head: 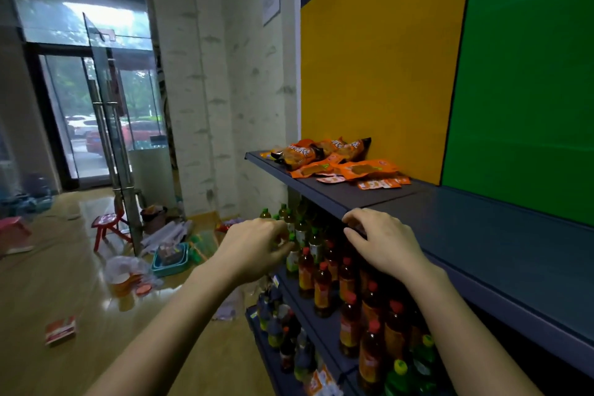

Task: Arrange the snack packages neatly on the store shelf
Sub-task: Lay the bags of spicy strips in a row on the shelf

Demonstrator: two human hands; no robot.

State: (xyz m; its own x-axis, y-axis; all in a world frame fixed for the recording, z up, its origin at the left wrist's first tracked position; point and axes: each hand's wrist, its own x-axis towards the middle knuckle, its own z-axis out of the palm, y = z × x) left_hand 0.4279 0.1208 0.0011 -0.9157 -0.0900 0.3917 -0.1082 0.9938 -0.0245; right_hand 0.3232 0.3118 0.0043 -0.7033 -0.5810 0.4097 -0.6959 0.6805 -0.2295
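The person shows as two slender arms, bare along all their visible length. The left forearm (167,325) lies below and to the left of the dark grey metal shelf board (321,193) and ends in a bare left hand (257,247) with softly rounded knuckles. The right forearm (466,325), under that board's front edge, ends in a bare right hand (382,241) with slim fingers. The nails are too blurred to tell.
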